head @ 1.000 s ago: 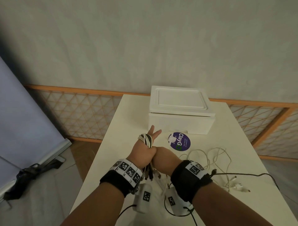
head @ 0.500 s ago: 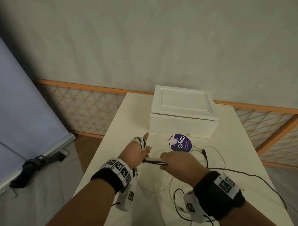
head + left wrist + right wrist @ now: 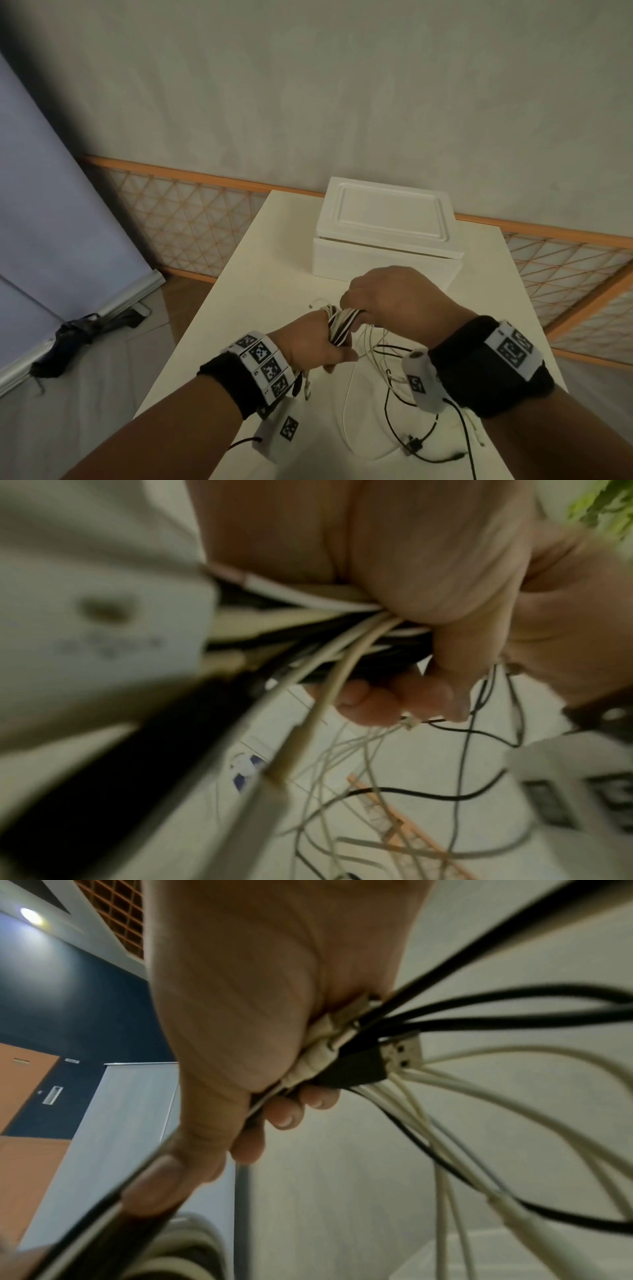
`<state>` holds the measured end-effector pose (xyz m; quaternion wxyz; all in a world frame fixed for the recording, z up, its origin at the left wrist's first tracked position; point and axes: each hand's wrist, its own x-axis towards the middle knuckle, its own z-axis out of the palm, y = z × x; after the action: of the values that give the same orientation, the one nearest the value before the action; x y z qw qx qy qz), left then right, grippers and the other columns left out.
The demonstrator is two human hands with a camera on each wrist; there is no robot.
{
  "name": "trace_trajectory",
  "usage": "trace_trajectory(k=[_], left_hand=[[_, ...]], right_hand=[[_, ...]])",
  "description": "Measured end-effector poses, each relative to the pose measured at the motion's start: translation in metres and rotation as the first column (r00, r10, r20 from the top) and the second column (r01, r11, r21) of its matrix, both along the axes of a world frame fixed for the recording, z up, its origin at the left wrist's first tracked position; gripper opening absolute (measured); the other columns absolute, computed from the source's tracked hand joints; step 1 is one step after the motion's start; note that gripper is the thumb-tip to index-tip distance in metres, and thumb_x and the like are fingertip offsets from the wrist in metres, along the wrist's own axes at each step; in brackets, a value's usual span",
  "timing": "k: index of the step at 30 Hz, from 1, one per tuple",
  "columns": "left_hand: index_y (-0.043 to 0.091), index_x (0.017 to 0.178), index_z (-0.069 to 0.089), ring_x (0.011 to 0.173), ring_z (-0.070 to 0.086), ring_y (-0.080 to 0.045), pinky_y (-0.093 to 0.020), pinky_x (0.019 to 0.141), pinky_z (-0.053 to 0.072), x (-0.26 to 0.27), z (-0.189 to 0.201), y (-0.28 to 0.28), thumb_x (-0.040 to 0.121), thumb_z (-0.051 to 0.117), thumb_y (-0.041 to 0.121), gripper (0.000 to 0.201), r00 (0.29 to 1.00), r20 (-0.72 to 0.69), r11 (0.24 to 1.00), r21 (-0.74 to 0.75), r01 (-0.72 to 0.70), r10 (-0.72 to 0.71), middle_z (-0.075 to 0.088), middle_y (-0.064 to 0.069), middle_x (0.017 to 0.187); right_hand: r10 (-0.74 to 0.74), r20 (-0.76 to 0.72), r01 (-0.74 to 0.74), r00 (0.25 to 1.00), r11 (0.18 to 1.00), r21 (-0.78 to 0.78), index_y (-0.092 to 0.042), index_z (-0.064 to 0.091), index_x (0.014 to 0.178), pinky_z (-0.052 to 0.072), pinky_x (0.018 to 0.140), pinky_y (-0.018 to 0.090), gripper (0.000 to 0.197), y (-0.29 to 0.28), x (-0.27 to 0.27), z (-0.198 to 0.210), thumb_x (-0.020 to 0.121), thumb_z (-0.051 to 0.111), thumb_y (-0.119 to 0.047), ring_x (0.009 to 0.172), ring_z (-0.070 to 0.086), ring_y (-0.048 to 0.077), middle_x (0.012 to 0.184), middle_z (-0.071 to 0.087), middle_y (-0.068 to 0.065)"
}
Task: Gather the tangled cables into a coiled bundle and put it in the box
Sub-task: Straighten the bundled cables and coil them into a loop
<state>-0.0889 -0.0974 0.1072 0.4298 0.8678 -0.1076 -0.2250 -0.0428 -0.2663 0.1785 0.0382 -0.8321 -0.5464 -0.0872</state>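
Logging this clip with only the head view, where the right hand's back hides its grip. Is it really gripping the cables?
Observer: Yes. In the right wrist view the right hand has its fingers curled round black and white cables.
Reviewer: Any connector ends in that fist?
Observer: A black USB plug sticks out of it, metal end outward.
Reviewer: And the left palm side?
Observer: In the left wrist view the left hand is closed round the cables too, fingers curled under them, with loose strands hanging below.
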Motion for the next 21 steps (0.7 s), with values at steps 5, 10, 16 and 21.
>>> trace_trajectory(k=[5, 10, 16, 21], left_hand=[[0.013, 0.068, 0.057, 0.045, 0.047, -0.018, -0.024, 0.051, 0.041, -0.009, 0.004, -0.012, 0.088, 0.066, 0.021, 0.023, 0.984, -0.110, 0.956, -0.244, -0.161, 0.138, 0.052, -0.003, 0.048], [0.002, 0.079, 0.054, 0.046, 0.044, -0.023, -0.030, 0.052, 0.038, -0.007, -0.016, -0.002, 0.085, 0.063, 0.027, 0.027, 0.920, -0.098, 0.894, -0.217, -0.392, 0.379, 0.050, -0.015, 0.053], [-0.014, 0.080, 0.055, 0.042, 0.042, -0.022, -0.026, 0.048, 0.036, -0.016, -0.015, -0.008, 0.078, 0.060, 0.017, 0.032, 0.943, -0.137, 0.897, -0.295, -0.330, 0.302, 0.048, -0.016, 0.052], [-0.001, 0.061, 0.052, 0.042, 0.041, -0.020, -0.023, 0.045, 0.035, -0.021, -0.004, -0.001, 0.075, 0.060, 0.015, 0.023, 0.980, -0.165, 0.934, -0.319, -0.158, 0.110, 0.045, -0.006, 0.046]], right_hand=[[-0.102, 0.007, 0.102, 0.995, 0.994, 0.050, -0.036, 0.067, 0.107, 0.041, 0.072, 0.032, 0.042, -0.013, 0.020, -0.016, 0.080, 0.044, -0.058, 0.082, 0.060, 0.014, 0.100, 0.069, -0.017], [-0.378, 0.123, 0.325, 0.918, 0.892, 0.313, -0.025, 0.042, 0.136, 0.029, 0.108, 0.046, 0.059, -0.014, -0.008, -0.056, 0.080, 0.057, -0.015, 0.124, 0.045, 0.026, 0.142, 0.047, 0.003], [-0.259, 0.061, 0.220, 0.964, 0.905, 0.363, -0.020, 0.030, 0.144, 0.018, 0.112, 0.052, 0.064, 0.009, -0.028, -0.109, 0.081, 0.038, -0.010, 0.140, 0.025, 0.029, 0.151, 0.029, 0.004], [0.021, -0.052, 0.009, 0.998, 0.851, 0.524, -0.020, 0.047, 0.128, 0.027, 0.112, 0.038, 0.054, 0.019, -0.016, -0.101, 0.078, 0.066, -0.014, 0.130, 0.041, 0.024, 0.133, 0.047, 0.001]])
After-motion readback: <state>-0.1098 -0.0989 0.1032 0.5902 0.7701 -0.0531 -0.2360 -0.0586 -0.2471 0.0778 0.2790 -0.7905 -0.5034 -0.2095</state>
